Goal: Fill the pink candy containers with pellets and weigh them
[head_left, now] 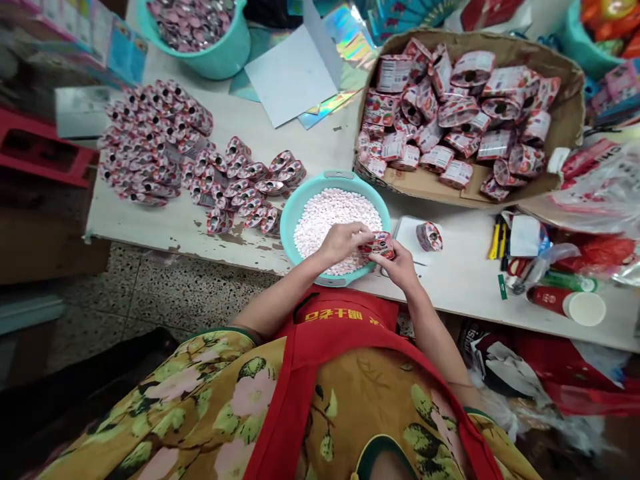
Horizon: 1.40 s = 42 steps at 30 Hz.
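Observation:
My right hand [401, 265] grips a small red-and-pink printed packet [381, 245] with a dark round hole in its top. Over the bowl, my left hand [345, 243] has its fingers pinched together at the packet's left edge; what lies between them is hidden. Beneath both hands stands a turquoise plastic bowl [286, 227], full of small pale pink candies [337, 207]. Another printed packet [429, 237] lies to the right on a white flat object [407, 230].
Many similar packets [155, 140] stand grouped at the left of the white table [240, 257]. A cardboard box [570, 127] of loose packets is at back right. A turquoise bucket [220, 57] stands at the back. Yellow cutters [495, 240] and a paper cup [585, 308] lie right.

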Available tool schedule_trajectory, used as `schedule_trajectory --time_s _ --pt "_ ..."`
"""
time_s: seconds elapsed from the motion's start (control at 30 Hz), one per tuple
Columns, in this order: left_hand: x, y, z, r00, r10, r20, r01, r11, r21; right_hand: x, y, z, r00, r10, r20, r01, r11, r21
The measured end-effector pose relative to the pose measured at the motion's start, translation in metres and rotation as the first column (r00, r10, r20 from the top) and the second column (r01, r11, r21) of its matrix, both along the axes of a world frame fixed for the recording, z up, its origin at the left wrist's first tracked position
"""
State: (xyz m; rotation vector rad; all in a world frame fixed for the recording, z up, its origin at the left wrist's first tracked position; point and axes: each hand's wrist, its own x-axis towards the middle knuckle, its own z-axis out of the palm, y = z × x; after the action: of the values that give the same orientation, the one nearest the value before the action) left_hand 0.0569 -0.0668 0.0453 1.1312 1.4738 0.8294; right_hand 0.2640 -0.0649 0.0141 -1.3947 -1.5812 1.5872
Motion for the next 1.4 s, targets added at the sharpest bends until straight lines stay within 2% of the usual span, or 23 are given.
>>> schedule_trajectory --time_s 0.03,0.1,0.13,0.2,0.27,0.33,0.47,0.6,0.77,0.87,0.93,1.0,1.07,1.17,1.23,1.3,1.4 --pt "-0.006 0.003 -0.005 0.977 0.144 0.156 -0.137 0.989 -0.059 -0.007 0.001 0.004 1.000 -0.015 -0.020 0.014 0.999 -0.045" --pt "-0.016 0.010 -0.016 0.831 0.393 0.393 -0.328 0.918 -0.225 -0.018 0.004 0.010 0.997 -0.020 -0.073 0.013 0.995 -0.100" --pt "-0.020 0.013 -0.021 0.748 0.467 0.472 -0.353 0.882 -0.312 -0.022 0.006 0.012 0.996 -0.004 -0.094 -0.008 0.992 -0.126" --pt "-0.021 0.018 -0.029 0.619 0.545 0.566 -0.308 0.831 -0.463 -0.030 0.009 0.013 0.996 0.018 -0.087 -0.035 0.980 -0.194" --pt "-0.018 0.019 -0.034 0.555 0.588 0.588 -0.224 0.786 -0.576 -0.036 0.011 0.012 0.999 0.023 -0.040 -0.033 0.965 -0.260" --pt "-0.016 0.017 -0.037 0.532 0.615 0.583 -0.180 0.754 -0.631 -0.041 0.011 0.010 1.000 0.030 -0.004 -0.030 0.959 -0.281" --pt "-0.018 0.008 -0.037 0.484 0.621 0.616 -0.211 0.766 -0.607 -0.048 0.009 0.005 0.999 0.025 -0.030 -0.032 0.961 -0.274" --pt "-0.024 0.001 -0.036 0.501 0.642 0.580 -0.217 0.742 -0.634 -0.054 0.002 0.001 1.000 -0.027 -0.013 0.020 0.929 -0.370" --pt "-0.029 0.000 -0.037 0.492 0.601 0.631 -0.170 0.776 -0.607 -0.062 -0.003 0.002 0.999 -0.037 -0.034 0.024 0.940 -0.339" --pt "-0.030 0.002 -0.041 0.491 0.584 0.646 -0.120 0.780 -0.614 -0.064 -0.005 0.006 0.998 -0.045 -0.034 0.033 0.952 -0.303" --pt "-0.033 0.002 -0.045 0.491 0.558 0.669 -0.123 0.805 -0.581 -0.060 -0.008 0.011 0.996 -0.069 -0.058 0.051 0.960 -0.277" --pt "-0.040 0.000 -0.048 0.494 0.535 0.685 -0.151 0.829 -0.538 -0.051 -0.013 0.018 0.985 -0.133 -0.113 0.101 0.962 -0.254" --pt "-0.052 -0.005 -0.051 0.491 0.547 0.678 -0.200 0.828 -0.524 -0.035 -0.020 0.028 0.955 -0.238 -0.178 0.192 0.951 -0.241" --pt "-0.073 -0.015 -0.054 0.464 0.638 0.614 -0.292 0.765 -0.574 -0.001 -0.031 0.045 0.872 -0.408 -0.271 0.357 0.908 -0.221" --pt "-0.083 -0.022 -0.055 0.441 0.698 0.565 -0.351 0.713 -0.607 0.026 -0.034 0.053 0.830 -0.466 -0.307 0.423 0.884 -0.201" --pt "-0.086 -0.029 -0.057 0.428 0.723 0.542 -0.384 0.688 -0.615 0.053 -0.034 0.056 0.816 -0.489 -0.309 0.453 0.872 -0.186" --pt "-0.077 -0.033 -0.058 0.427 0.740 0.520 -0.399 0.670 -0.626 0.090 -0.028 0.050 0.802 -0.522 -0.292 0.493 0.853 -0.172"
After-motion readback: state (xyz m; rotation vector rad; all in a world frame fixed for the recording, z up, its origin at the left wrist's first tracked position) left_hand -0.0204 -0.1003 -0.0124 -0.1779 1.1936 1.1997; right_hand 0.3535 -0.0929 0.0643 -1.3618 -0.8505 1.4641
